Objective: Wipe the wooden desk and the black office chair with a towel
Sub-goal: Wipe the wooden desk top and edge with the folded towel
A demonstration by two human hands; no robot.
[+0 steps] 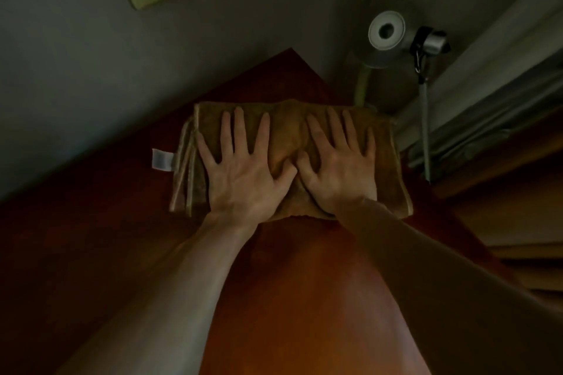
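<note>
From the head view, the folded brown towel (289, 158) lies flat near the far corner of the wooden desk (304, 283); left hand (243, 173) and right hand (338, 173) press on it side by side, fingers splayed wide, likely to spread pressure for wiping; a lamp (387, 31) stands just beyond the towel.

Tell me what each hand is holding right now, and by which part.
Nothing is gripped. Left hand and right hand both press flat, fingers spread, on the top of the folded brown towel lying on the wooden desk.
</note>
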